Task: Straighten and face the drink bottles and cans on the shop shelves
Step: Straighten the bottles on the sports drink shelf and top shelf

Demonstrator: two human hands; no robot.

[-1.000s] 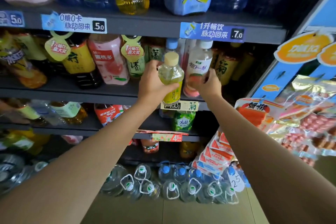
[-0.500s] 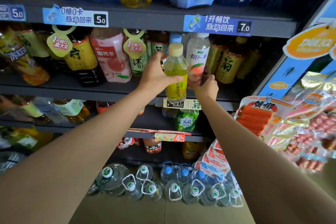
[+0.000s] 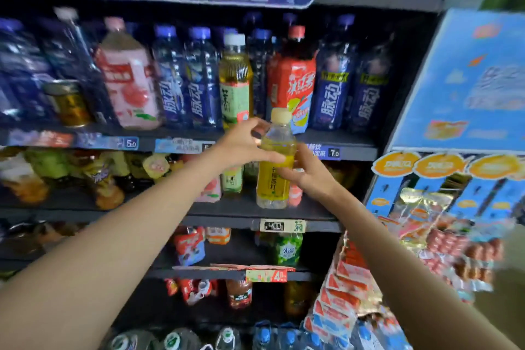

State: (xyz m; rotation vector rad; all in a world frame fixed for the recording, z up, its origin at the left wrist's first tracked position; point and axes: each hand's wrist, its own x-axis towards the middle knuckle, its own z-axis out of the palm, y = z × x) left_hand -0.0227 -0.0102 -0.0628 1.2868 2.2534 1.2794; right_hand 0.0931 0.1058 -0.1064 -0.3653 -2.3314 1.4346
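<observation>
A small yellow-green drink bottle with a cream cap stands upright in front of the middle shelf. My left hand grips its upper part from the left, thumb and fingers curled round it. My right hand grips its middle from the right. Behind the bottle, a peach-labelled bottle is mostly hidden. On the shelf above stand several blue bottles, a tall green-tea bottle, a red iced-tea bottle and a pink bottle.
Snack packets hang on a rack at the right, below a blue display box. Water jugs stand on the floor. More bottles fill the lower shelves, and leaning bottles crowd the left of the middle shelf.
The view has tilted upward, bringing the upper shelf into sight. My right hand has moved from the peach bottle behind onto the yellow-green bottle, which both hands now hold.
</observation>
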